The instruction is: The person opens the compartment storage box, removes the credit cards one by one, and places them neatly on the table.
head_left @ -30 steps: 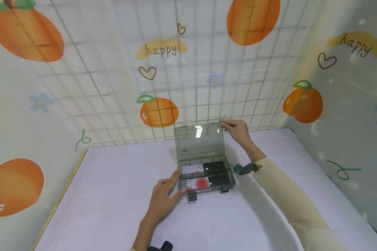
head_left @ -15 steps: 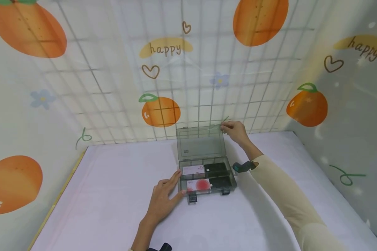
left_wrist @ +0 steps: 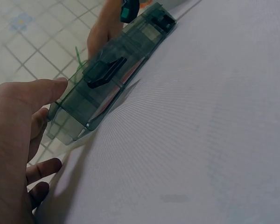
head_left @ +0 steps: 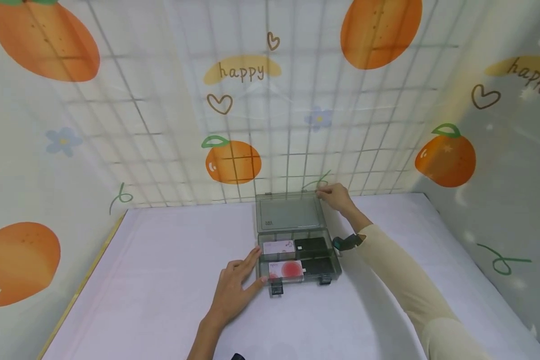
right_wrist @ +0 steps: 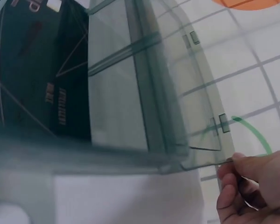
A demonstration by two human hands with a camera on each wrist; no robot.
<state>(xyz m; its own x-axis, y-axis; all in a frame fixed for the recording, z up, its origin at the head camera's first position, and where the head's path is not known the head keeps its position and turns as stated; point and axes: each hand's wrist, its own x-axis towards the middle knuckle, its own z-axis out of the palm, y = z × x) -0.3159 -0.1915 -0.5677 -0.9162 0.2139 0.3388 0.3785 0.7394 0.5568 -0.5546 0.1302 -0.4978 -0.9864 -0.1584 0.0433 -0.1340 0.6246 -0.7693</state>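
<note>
A translucent grey-green plastic storage case (head_left: 299, 281) stands on the table with its lid (head_left: 290, 212) raised and leaning back. Side by side in its compartments lie a white flat piece with pink marks (head_left: 277, 247), a white one with a red circle (head_left: 290, 269), and two black ones (head_left: 310, 247). My left hand (head_left: 233, 290) rests at the case's left side, thumb near the front corner, fingers extended along the wall. In the left wrist view, the thumb lies against the case (left_wrist: 91, 95). My right hand (head_left: 337, 196) pinches the lid's upper right corner, also seen in the right wrist view.
A white cloth covers the table (head_left: 162, 280). Behind the case hangs a pale curtain (head_left: 175, 165) printed with oranges, a grid showing through it. Another printed curtain (head_left: 513, 210) borders the right side. Two dark latches (head_left: 276, 288) hang at the case's front.
The lid has tilted farther back and its top edge sits lower, with my right hand following it down. My left hand stays at the case's side. The head view has shifted slightly.
</note>
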